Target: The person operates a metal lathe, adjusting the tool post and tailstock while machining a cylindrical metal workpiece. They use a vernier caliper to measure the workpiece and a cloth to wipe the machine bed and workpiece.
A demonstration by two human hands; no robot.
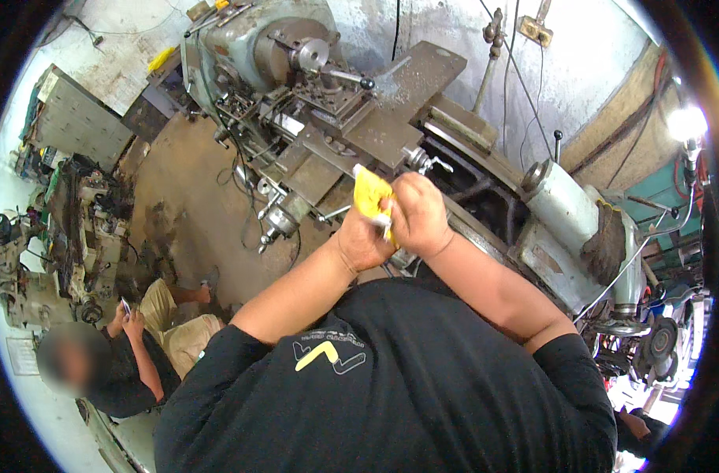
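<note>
In front of my chest both hands come together on a small, crumpled yellow packet with whitish edges and dark marks. My left hand is closed round its lower part. Close against it, my right hand is curled, with thumb and fingers pinching the packet's right edge. What is inside the packet, if anything, is hidden. Just beyond my hands stands a metal lathe, with its chuck at the far left, its carriage in the middle and a crank handle close past my right hand.
The lathe's grey tailstock rises at the right, with a lit lamp beyond. A seated person holds a phone at the lower left. Cluttered machinery lines the left side. Another yellow thing lies near the headstock.
</note>
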